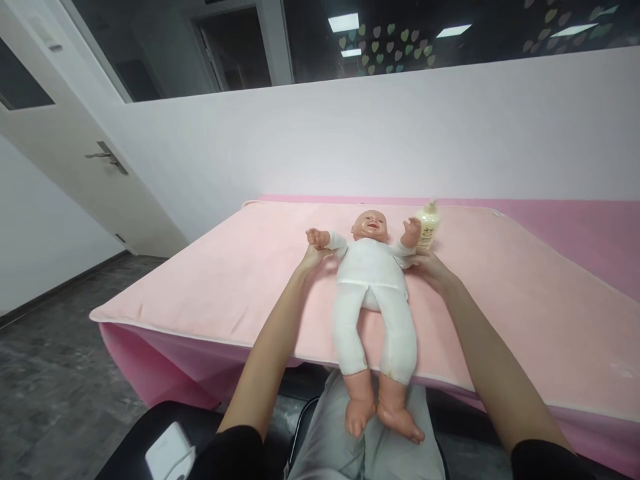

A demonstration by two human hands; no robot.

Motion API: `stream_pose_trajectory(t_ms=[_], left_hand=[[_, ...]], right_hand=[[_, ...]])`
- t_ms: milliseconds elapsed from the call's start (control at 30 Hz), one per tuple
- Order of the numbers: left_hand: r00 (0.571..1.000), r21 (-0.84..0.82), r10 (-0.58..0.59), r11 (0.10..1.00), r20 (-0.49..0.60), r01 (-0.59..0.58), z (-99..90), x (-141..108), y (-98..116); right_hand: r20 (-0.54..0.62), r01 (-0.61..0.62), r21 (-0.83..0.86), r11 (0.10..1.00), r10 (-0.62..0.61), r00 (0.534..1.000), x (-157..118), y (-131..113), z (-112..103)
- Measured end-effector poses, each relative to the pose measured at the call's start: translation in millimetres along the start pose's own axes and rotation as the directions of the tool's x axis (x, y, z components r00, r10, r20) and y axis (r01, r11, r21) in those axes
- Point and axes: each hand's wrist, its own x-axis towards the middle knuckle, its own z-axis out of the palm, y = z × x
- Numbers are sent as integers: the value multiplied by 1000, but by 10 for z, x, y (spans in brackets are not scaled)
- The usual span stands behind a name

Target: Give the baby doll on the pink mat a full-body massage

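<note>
A baby doll (371, 263) with a white cloth body lies on its back on the pink padded cover (210, 280). Its head points away from me, and its bare feet hang past the near edge above my lap. My left hand (314, 257) holds the doll's arm at the left from below, with most of its fingers hidden behind that arm. At the other side, my right hand (427, 262) is closed around the doll's sleeve near the elbow. Just beyond my right hand stands a pale yellow pump bottle (429, 223), partly covered by the doll's hand.
A pink cloth (170, 360) hangs below the cover's near edge. The white wall (350, 147) rises behind the table, with dark windows above. A door (75, 147) is at the left. A white device (170, 453) rests on a black seat at the lower left.
</note>
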Motion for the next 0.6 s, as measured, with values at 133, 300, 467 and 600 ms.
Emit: stream_pose_trajectory(t_ms=[133, 300, 467, 600], left_hand=[[997, -63, 60, 996, 44, -57, 184, -8, -100], [998, 103, -57, 993, 1, 57, 211, 11, -207], [994, 110, -88, 989, -71, 95, 220, 26, -215], [993, -70, -122, 990, 11, 122, 200, -31, -121]], right_hand=[[-90, 5, -57, 998, -10, 996, 120, 115, -5], [-309, -79, -238, 968, 1, 951, 216, 200, 82], [-360, -73, -300, 951, -42, 932, 193, 197, 167], [-265, -12, -181, 983, -37, 963, 141, 175, 110]])
